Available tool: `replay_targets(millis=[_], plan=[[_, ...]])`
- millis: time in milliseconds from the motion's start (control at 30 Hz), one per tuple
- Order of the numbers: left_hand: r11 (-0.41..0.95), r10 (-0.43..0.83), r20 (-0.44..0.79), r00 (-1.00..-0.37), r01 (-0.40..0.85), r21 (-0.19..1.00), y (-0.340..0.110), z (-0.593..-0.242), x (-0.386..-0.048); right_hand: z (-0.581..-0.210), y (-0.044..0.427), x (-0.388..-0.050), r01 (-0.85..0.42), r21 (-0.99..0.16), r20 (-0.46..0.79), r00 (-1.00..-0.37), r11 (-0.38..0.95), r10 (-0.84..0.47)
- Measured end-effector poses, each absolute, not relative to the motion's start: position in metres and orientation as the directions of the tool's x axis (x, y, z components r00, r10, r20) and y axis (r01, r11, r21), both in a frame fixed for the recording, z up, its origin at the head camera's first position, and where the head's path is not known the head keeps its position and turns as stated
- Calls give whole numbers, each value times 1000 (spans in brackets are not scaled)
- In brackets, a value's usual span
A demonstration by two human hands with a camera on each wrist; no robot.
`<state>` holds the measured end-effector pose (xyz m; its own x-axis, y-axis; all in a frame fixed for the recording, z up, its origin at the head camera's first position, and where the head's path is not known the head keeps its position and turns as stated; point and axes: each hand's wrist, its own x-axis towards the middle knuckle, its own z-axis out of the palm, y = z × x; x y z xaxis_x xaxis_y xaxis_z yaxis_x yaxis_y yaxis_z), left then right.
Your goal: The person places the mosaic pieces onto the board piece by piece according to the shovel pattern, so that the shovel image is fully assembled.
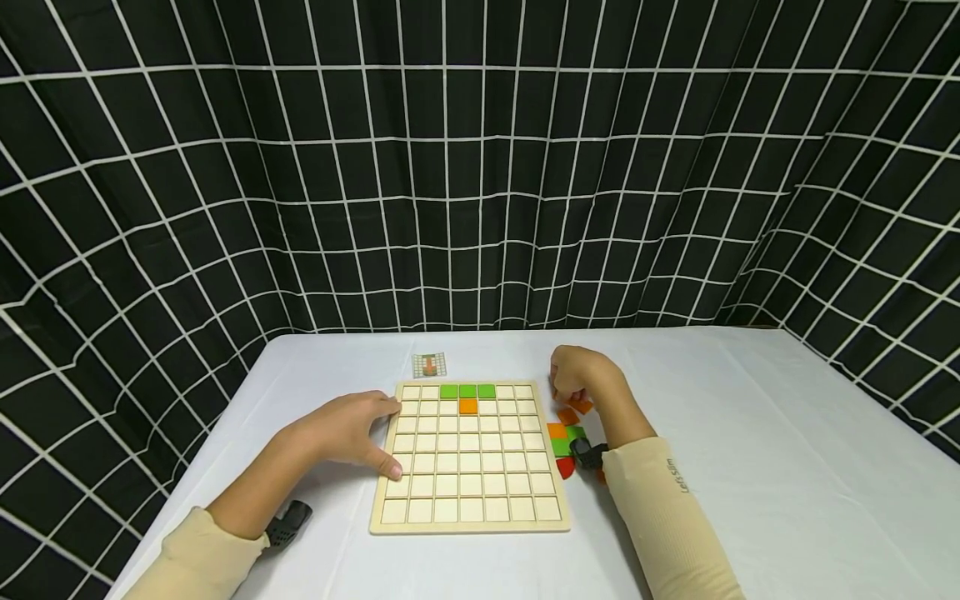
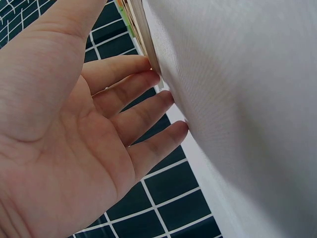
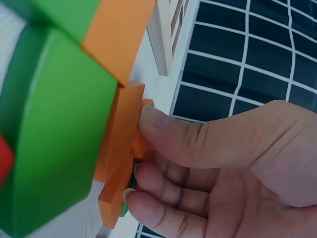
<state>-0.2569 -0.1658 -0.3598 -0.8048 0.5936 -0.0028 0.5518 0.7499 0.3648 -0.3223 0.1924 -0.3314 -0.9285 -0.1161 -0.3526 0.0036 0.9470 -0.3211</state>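
Observation:
A wooden grid board (image 1: 447,486) lies on the white table. My left hand (image 1: 347,429) rests against its left edge, fingers extended, thumb near the front-left part. Green square tiles (image 1: 468,391) sit side by side in the back row, with an orange square tile (image 1: 468,407) under the middle one. Right of the board, my right hand (image 1: 583,372) has its fingers curled down at the loose pieces. In the right wrist view, its thumb and fingers pinch an orange tile (image 3: 142,141), partly hidden by the thumb. Other orange tiles (image 3: 119,134) lie beside it.
A small printed pattern card (image 1: 429,365) lies behind the board. Loose green pieces (image 1: 561,447) and a red piece (image 1: 566,467) lie by the board's right edge, partly under the right wrist. A black curtain (image 1: 480,208) with white grid lines stands behind the table.

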Motion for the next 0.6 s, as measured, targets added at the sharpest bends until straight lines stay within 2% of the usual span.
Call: replay_targets(millis=[167,400,600], plan=[[752,587,-5,-809,544,372,-166,-360,-256,-332,194,-323,-5,-336,-355,-926,942,-131],[750,594,-11,-805,548,371,-165,-361,-257,-329,205,-322,9,-455,-386,-903,890,-189],[753,591,-8,-806,548,364,-165,-360,-257,-324,210,-322,-28,-510,-357,-902,860,-241]])
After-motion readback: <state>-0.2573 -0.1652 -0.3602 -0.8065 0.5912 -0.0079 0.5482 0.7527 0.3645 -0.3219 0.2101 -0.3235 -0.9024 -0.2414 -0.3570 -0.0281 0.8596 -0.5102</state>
